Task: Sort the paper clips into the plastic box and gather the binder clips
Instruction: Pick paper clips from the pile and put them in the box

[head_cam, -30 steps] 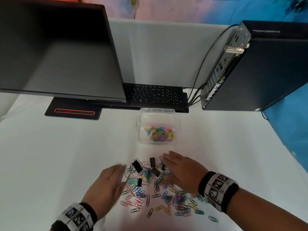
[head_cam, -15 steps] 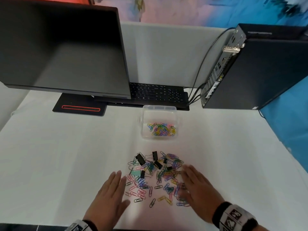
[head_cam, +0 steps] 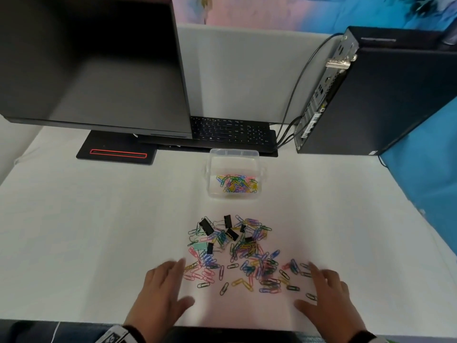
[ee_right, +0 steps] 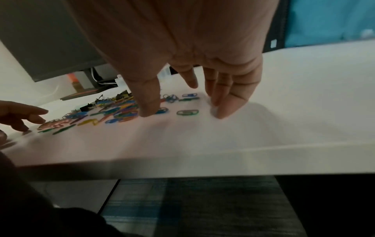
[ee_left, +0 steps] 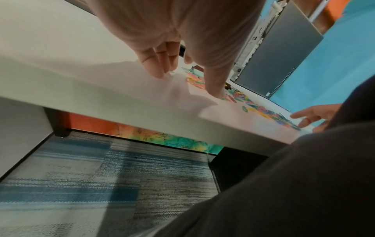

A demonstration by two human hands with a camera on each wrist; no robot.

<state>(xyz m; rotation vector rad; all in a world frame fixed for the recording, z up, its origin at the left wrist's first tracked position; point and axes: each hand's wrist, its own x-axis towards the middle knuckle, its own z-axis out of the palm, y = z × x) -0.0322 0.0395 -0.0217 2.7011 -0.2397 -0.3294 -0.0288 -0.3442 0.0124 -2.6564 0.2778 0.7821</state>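
Your left hand [head_cam: 160, 290] and right hand [head_cam: 329, 298] lie flat on the smooth white table [head_cam: 86, 231] with fingers straight and spread, holding nothing. Between and just beyond your fingertips lies the loose scatter of paper clips [head_cam: 247, 266], thin bent-wire loops coated in pink, blue, green and yellow; your left fingertips touch its pink edge, and your right fingers rest among a few outlying clips. The binder clips [head_cam: 206, 226], small black folded wedges with wire handles, sit mixed in at the far side of the pile, well apart from both hands. Beyond them stands the plastic box [head_cam: 233, 154], clear, rectangular with rounded corners, with a bunch of coloured clips inside. The head view alone shows that box, along with the dark monitor [head_cam: 94, 65], the keyboard [head_cam: 230, 132] and the computer tower [head_cam: 385, 95]. The right wrist view shows your thumb tip down beside a green clip [ee_right: 187, 112]; the left wrist view shows striped carpet [ee_left: 91, 184] under the table edge.
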